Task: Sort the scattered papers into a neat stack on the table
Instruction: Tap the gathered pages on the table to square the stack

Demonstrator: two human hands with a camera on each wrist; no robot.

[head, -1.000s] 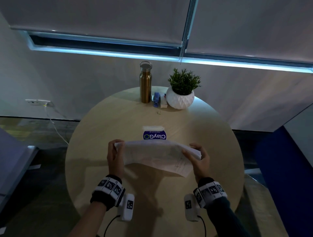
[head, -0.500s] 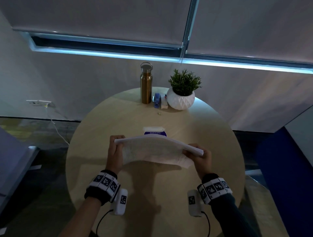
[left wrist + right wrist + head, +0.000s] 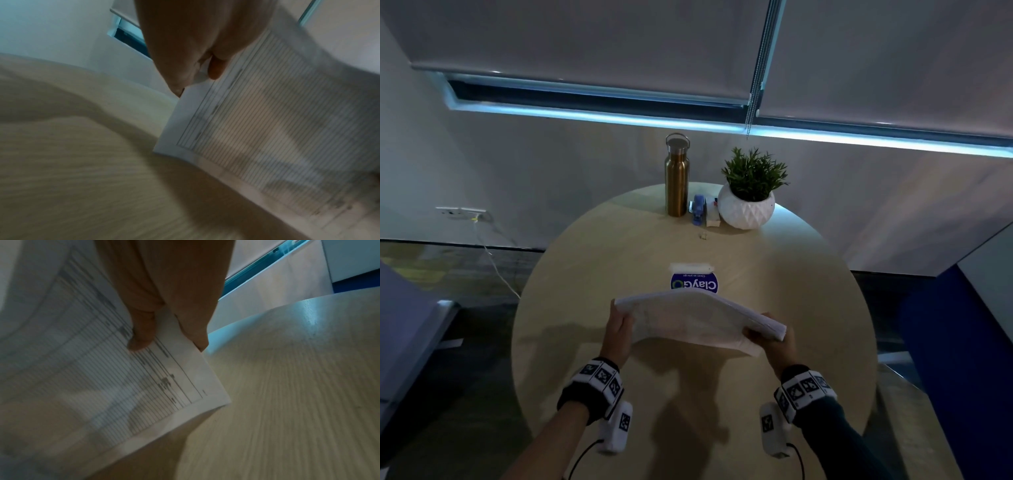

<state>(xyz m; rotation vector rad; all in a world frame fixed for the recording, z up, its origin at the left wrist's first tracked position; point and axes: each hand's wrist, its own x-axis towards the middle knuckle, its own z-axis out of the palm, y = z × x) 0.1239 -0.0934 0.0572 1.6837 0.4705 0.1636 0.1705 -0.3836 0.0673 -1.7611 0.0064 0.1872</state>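
I hold a bundle of white printed papers (image 3: 695, 318) in the air above the round wooden table (image 3: 592, 274). My left hand (image 3: 619, 329) grips the bundle's left edge and my right hand (image 3: 770, 339) grips its right edge. The bundle arches upward in the middle, and one sheet's corner sticks out lower right. From below, the left wrist view shows lined table print on the papers (image 3: 277, 129) with my left hand (image 3: 197, 53) pinching the edge. In the right wrist view my right hand (image 3: 162, 308) has fingers under the papers (image 3: 102, 378).
A blue and white "ClayGo" sign (image 3: 693, 279) lies on the table just beyond the papers. At the far edge stand a gold bottle (image 3: 676, 176), a blue stapler (image 3: 698, 210) and a potted plant (image 3: 748, 192). A blue seat (image 3: 959, 359) is at the right.
The bundle has tipped from nearly upright to flatter and arched, and both hands have shifted slightly apart and lower. The sign behind it shows again.
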